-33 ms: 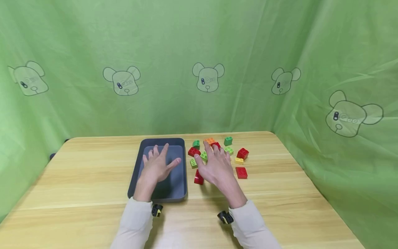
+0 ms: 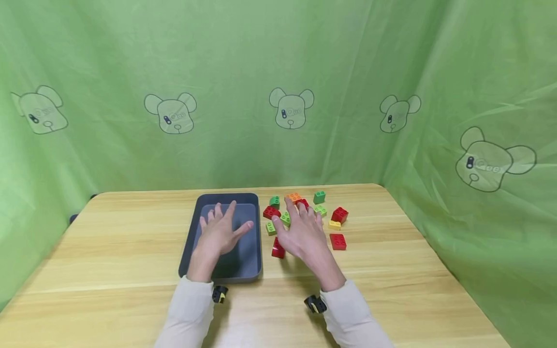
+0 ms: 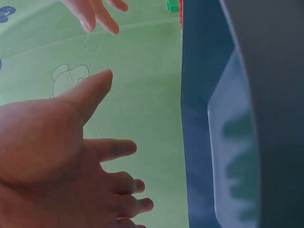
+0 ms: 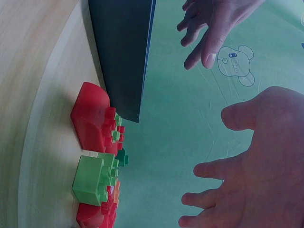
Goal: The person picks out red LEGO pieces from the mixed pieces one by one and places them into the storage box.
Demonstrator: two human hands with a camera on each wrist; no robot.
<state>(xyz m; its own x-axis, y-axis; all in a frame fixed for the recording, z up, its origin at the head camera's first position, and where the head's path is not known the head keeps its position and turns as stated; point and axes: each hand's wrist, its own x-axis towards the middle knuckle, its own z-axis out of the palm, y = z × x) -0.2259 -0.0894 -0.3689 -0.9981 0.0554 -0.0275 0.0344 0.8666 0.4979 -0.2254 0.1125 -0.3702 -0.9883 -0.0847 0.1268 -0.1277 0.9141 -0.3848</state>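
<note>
Tray (image 2: 244, 258), dark, lies on the surface (image 2: 391, 275) beside scattered bricks (image 2: 338, 241). Left hand (image 2: 217, 236) hovers over the tray, fingers (image 2: 230, 210) spread; right hand (image 2: 303, 236) hovers over the bricks, fingers likewise spread.

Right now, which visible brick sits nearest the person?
The red brick to the right of the near half of the tray; the other visible bricks all lie farther back.

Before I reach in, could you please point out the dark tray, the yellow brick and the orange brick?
Dark tray (image 2: 239, 256): head view, on its bare inside floor.
Yellow brick (image 2: 334, 226): head view, on its near side.
Orange brick (image 2: 293, 196): head view, on its studded top.
</note>
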